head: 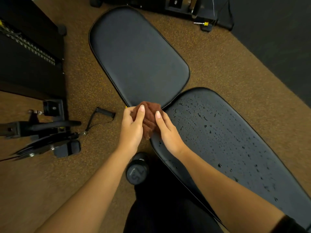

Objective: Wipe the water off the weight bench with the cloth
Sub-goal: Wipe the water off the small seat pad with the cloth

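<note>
A bunched brown cloth (149,120) is held over the weight bench (134,56), at the gap between its two pads. The cloth is gripped by the left hand (132,127), fingers curled round it. The right hand (168,132) is laid against the other side, index finger straight; whether it grips cannot be told. Water droplets (205,126) are scattered over the bench's nearer pad (235,148).

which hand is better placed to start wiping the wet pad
Right: the right hand, holding the cloth, is over the wet pad beside the droplets; the left hand is off the pad, over the floor.
</note>
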Tool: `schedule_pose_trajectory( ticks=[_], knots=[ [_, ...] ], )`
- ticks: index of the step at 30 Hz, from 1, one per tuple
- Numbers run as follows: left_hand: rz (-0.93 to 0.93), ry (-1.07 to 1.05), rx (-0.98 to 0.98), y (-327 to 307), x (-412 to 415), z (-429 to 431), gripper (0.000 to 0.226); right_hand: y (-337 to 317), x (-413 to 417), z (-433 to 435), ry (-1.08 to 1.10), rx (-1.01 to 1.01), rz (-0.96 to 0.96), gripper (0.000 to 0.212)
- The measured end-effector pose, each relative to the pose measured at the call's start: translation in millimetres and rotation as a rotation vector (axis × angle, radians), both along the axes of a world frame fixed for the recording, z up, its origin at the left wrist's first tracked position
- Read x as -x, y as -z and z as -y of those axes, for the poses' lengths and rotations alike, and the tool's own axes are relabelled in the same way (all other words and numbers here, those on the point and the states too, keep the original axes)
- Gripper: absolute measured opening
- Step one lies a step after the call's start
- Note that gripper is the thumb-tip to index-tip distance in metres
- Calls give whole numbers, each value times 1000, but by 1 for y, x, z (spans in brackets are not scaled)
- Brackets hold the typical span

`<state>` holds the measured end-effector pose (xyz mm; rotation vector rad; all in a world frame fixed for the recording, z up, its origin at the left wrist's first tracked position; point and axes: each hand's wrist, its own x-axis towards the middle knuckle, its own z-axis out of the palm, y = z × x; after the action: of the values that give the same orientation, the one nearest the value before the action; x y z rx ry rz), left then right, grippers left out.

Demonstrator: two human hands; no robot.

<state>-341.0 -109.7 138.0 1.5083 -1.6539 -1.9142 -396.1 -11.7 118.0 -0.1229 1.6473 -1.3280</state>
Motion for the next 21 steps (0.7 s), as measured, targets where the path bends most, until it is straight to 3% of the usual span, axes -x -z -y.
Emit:
schedule_pose_trajectory(
  ticks=[4,6,9,13,17,21],
  knots=[
    [-150,-105,-297,-7,-8,-2,19,-1,-7,-17,-35,47,38,58],
    [-174,-83,-314,-10,-15,2,21,-2,-8,-24,-44,28,48,45],
    [-133,-23,-235,-13,-33,1,19,-3,-12,-34,92,-8,40,25],
    [-102,100,-89,-21,-51,-18,10,-9,-26,-35,335,27,132,15],
    [-46,163,101,-22,-58,-43,6,-20,-38,-37,510,53,293,24],
    [176,267,236,-18,-66,-39,8,-26,-39,-58,442,114,363,38]
  ],
)
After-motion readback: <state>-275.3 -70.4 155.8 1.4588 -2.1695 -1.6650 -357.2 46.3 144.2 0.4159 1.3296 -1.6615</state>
